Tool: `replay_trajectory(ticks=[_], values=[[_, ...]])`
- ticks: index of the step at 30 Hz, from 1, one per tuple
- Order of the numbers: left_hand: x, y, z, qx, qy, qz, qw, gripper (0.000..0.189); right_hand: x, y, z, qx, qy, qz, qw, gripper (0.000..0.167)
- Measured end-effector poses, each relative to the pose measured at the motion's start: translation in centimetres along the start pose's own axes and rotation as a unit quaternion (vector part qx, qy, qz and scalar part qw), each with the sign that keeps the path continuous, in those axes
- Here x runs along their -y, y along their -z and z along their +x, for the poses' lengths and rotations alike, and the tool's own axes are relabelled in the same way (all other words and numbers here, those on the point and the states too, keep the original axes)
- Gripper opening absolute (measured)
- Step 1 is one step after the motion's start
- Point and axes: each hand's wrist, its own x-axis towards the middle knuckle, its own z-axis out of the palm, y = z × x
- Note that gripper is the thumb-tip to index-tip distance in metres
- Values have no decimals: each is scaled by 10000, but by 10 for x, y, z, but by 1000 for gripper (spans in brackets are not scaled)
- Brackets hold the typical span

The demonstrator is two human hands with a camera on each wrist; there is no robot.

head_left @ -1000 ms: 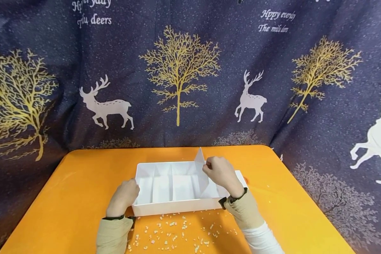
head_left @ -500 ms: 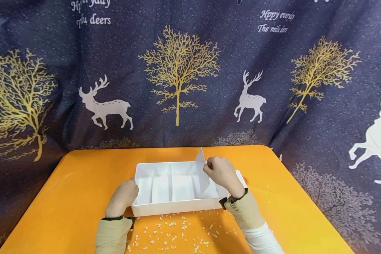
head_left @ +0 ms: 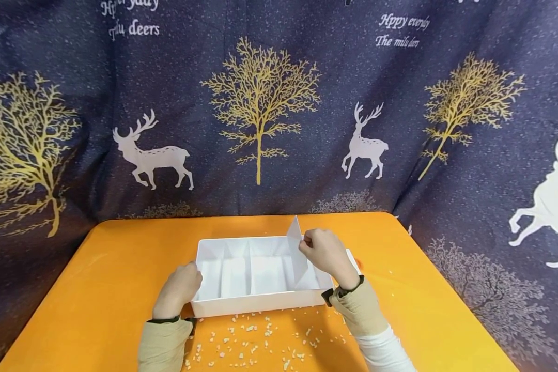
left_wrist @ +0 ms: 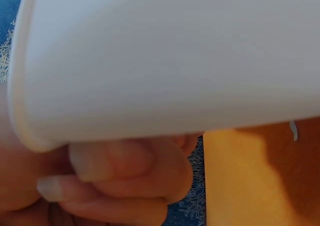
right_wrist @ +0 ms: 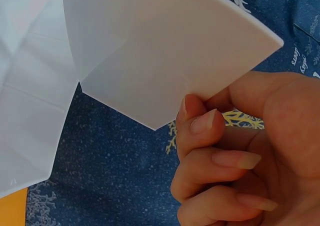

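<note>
A long white box (head_left: 260,301) with open compartments lies on the orange table. Thin upright partitions (head_left: 249,263) divide its inside. My left hand (head_left: 179,287) grips the box's left end. In the left wrist view, that hand's curled fingers (left_wrist: 135,178) sit against the lower edge of the white wall. My right hand (head_left: 326,253) pinches a thin white divider panel (head_left: 295,232) between thumb and forefinger. The panel stands tilted in the right part of the box, one corner poking above the back wall. In the right wrist view, the pinched edge of the panel (right_wrist: 150,71) is plain.
Small white crumbs (head_left: 251,327) are scattered on the orange tabletop (head_left: 121,268) in front of the box. A dark blue cloth (head_left: 288,196) printed with deer and golden trees hangs behind the table. A white edge (head_left: 353,261) shows past my right wrist.
</note>
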Motion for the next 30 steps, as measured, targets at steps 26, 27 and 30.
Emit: replay_trajectory(ticks=[26, 27, 30], values=[[-1, 3, -2, -32, -151, 23, 9999, 31, -6, 3, -2, -111, -92, -91, 9999, 38], [-1, 3, -3, -36, -155, 23, 9999, 31, -6, 3, -2, -116, -100, -94, 9998, 38], [-1, 2, -3, -41, -169, 16, 9998, 31, -6, 3, -3, -90, -143, -90, 9998, 37]])
